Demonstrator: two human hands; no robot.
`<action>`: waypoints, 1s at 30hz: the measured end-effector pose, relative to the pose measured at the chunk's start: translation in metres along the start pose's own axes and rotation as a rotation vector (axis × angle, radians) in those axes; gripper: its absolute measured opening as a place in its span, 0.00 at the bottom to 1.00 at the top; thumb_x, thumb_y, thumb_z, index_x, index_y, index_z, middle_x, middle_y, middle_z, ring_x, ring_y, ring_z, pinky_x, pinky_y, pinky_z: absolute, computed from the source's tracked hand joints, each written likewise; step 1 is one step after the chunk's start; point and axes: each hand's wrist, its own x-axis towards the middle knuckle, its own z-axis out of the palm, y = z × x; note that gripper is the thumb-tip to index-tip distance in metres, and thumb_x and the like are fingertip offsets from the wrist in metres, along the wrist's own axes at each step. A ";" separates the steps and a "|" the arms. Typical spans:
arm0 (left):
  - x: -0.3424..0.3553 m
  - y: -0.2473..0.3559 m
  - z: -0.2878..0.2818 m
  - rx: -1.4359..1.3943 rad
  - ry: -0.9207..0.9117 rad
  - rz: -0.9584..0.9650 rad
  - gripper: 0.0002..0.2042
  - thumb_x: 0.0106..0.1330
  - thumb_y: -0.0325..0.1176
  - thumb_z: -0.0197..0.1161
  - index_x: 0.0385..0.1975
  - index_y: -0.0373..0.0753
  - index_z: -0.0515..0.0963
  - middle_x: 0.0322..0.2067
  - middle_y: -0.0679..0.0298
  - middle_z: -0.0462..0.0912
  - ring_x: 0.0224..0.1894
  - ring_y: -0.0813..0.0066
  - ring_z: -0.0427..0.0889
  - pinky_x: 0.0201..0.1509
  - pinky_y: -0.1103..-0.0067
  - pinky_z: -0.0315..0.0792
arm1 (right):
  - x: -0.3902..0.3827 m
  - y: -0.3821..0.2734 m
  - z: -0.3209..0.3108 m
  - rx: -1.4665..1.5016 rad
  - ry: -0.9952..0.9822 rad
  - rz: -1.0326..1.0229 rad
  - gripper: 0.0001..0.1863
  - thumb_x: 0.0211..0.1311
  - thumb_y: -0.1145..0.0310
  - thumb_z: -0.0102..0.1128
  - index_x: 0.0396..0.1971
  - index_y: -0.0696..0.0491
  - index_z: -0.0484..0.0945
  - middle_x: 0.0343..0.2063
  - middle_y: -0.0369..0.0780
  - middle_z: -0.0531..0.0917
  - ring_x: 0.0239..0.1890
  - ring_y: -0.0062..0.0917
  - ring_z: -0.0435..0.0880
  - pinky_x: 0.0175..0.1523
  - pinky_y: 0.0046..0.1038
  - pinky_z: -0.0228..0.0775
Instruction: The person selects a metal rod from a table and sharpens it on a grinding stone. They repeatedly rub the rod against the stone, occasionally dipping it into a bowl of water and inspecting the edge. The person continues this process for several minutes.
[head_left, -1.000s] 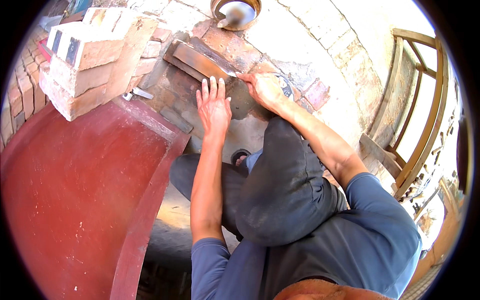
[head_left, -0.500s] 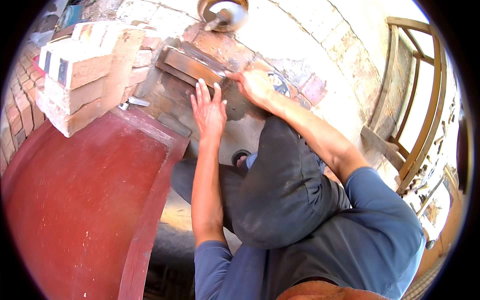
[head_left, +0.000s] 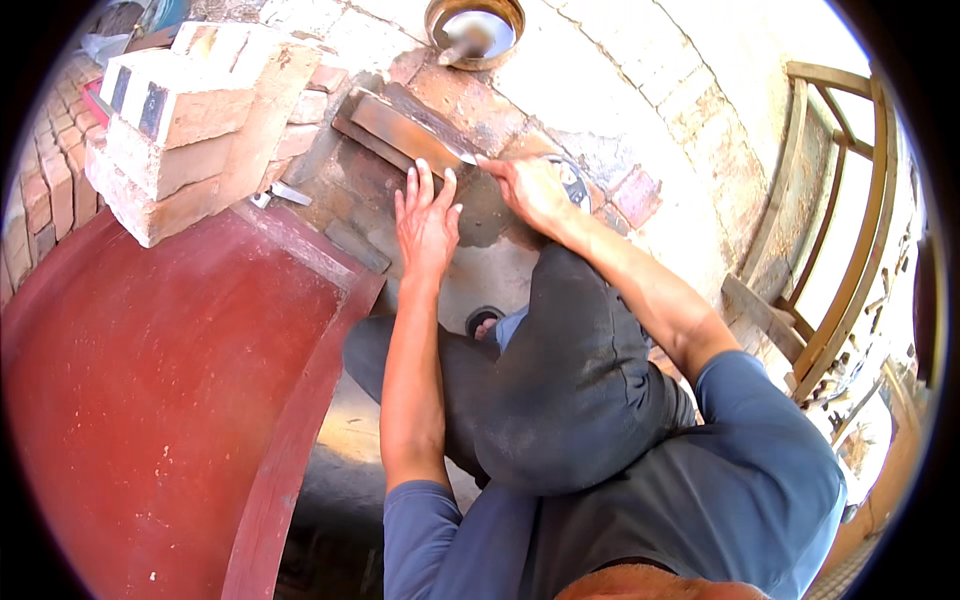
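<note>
A long brown block point(head_left: 395, 130) lies on the brick floor ahead of me, with a darker strip along its near side. My left hand point(head_left: 428, 225) is at its near edge, palm down, fingers stretched and slightly spread, fingertips at the block. At the block's right end, my right hand point(head_left: 535, 190) is closed with the forefinger reaching forward. A small shiny metal blade point(head_left: 466, 157) shows just beyond that finger, against the block. The rest of the tool is hidden in the hand, so its kind cannot be made out.
A round brown bowl point(head_left: 516, 42) of liquid, with a blurred stick-like thing in it, stands beyond the block. Stacked bricks point(head_left: 190, 140) rise at left, above a red panel point(head_left: 180, 400). A wooden frame point(head_left: 860, 240) stands at right. My bent knee point(head_left: 560, 400) is between my arms.
The whole view has shifted slightly. My right hand and the shiny blade have drawn back a little along the block toward its right end. My left hand stays at the near edge.
</note>
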 end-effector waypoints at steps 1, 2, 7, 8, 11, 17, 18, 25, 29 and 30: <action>0.009 -0.003 -0.001 -0.002 0.049 0.014 0.29 0.71 0.37 0.69 0.73 0.50 0.75 0.80 0.46 0.60 0.81 0.46 0.61 0.82 0.50 0.56 | 0.009 0.001 0.000 -0.005 0.022 -0.005 0.25 0.62 0.74 0.54 0.58 0.47 0.88 0.28 0.54 0.87 0.33 0.51 0.89 0.41 0.51 0.81; 0.005 -0.004 0.004 -0.016 0.068 0.028 0.29 0.71 0.37 0.69 0.73 0.50 0.75 0.80 0.47 0.60 0.81 0.46 0.61 0.83 0.50 0.55 | 0.007 -0.002 0.004 -0.006 0.026 0.016 0.25 0.62 0.74 0.54 0.58 0.47 0.88 0.28 0.54 0.87 0.34 0.51 0.90 0.41 0.51 0.81; 0.003 -0.001 -0.007 -0.049 0.017 -0.017 0.31 0.72 0.37 0.68 0.75 0.46 0.72 0.80 0.47 0.62 0.81 0.47 0.60 0.83 0.51 0.54 | 0.013 -0.005 0.004 0.020 0.023 0.025 0.24 0.62 0.75 0.55 0.56 0.49 0.89 0.30 0.54 0.87 0.34 0.49 0.90 0.42 0.46 0.81; 0.005 0.000 -0.005 -0.078 0.013 -0.028 0.31 0.72 0.37 0.68 0.76 0.45 0.71 0.80 0.48 0.61 0.81 0.47 0.60 0.83 0.51 0.53 | 0.005 -0.002 0.002 0.013 -0.009 0.075 0.25 0.61 0.76 0.54 0.56 0.49 0.90 0.31 0.54 0.88 0.36 0.50 0.90 0.43 0.46 0.82; 0.011 -0.008 -0.009 -0.055 0.004 -0.022 0.35 0.72 0.37 0.67 0.79 0.45 0.65 0.81 0.49 0.60 0.82 0.48 0.60 0.83 0.51 0.54 | 0.005 -0.003 -0.002 0.019 0.068 0.024 0.25 0.61 0.75 0.54 0.55 0.47 0.90 0.30 0.54 0.88 0.35 0.50 0.90 0.44 0.46 0.82; 0.003 -0.002 -0.005 -0.057 -0.088 -0.065 0.35 0.73 0.38 0.67 0.79 0.46 0.65 0.82 0.50 0.57 0.83 0.49 0.57 0.83 0.51 0.54 | 0.003 -0.012 -0.007 0.014 -0.016 0.088 0.25 0.61 0.75 0.53 0.55 0.49 0.90 0.32 0.55 0.88 0.37 0.50 0.90 0.47 0.48 0.82; 0.004 -0.002 -0.005 -0.049 -0.070 -0.051 0.35 0.73 0.38 0.67 0.79 0.46 0.65 0.82 0.50 0.56 0.83 0.49 0.57 0.83 0.51 0.54 | 0.009 -0.008 -0.003 0.024 0.009 0.064 0.25 0.61 0.75 0.53 0.55 0.49 0.90 0.32 0.55 0.88 0.37 0.51 0.90 0.47 0.49 0.82; 0.006 -0.005 -0.005 -0.033 -0.079 -0.063 0.35 0.73 0.38 0.67 0.79 0.46 0.65 0.82 0.48 0.56 0.82 0.47 0.58 0.83 0.51 0.54 | 0.012 -0.003 -0.002 0.000 0.013 -0.015 0.25 0.63 0.75 0.54 0.57 0.49 0.89 0.29 0.55 0.87 0.33 0.49 0.89 0.42 0.48 0.81; 0.008 -0.007 -0.001 -0.028 -0.002 -0.025 0.35 0.72 0.40 0.68 0.79 0.45 0.64 0.82 0.51 0.58 0.82 0.49 0.59 0.82 0.49 0.57 | 0.032 -0.004 0.004 -0.016 0.063 -0.074 0.25 0.62 0.74 0.54 0.57 0.48 0.89 0.30 0.55 0.88 0.36 0.48 0.91 0.44 0.47 0.83; 0.006 -0.006 0.000 -0.028 -0.016 -0.022 0.35 0.72 0.40 0.68 0.79 0.46 0.64 0.82 0.51 0.57 0.82 0.49 0.59 0.82 0.49 0.56 | 0.025 -0.004 0.002 -0.012 0.040 -0.044 0.25 0.62 0.73 0.54 0.57 0.48 0.89 0.30 0.55 0.88 0.36 0.48 0.91 0.44 0.47 0.83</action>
